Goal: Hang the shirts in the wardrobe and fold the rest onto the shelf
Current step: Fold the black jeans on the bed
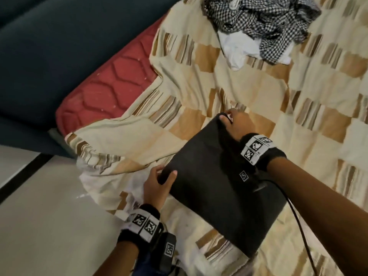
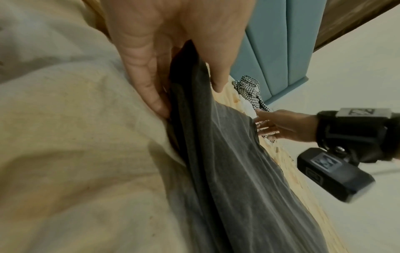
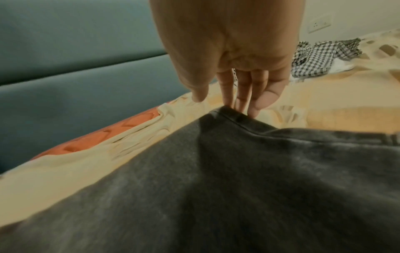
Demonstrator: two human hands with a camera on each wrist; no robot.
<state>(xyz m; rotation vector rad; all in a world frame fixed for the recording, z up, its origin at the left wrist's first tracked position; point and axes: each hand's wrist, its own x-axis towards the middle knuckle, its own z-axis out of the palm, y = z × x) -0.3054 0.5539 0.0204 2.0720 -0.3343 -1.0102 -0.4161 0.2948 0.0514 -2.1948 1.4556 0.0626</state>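
Observation:
A dark grey folded garment lies flat on the bed sheet. My left hand pinches its near left corner, thumb on top and fingers underneath. At the far corner, my right hand has straight fingers whose tips touch the hem, thumb spread apart. A crumpled black-and-white checked shirt lies in a heap further up the bed, over a white garment.
The cream and tan patterned sheet is rumpled and leaves the red mattress bare at the left. A dark teal padded panel runs beside the bed. Pale floor lies at lower left. A black cable trails from my right wrist.

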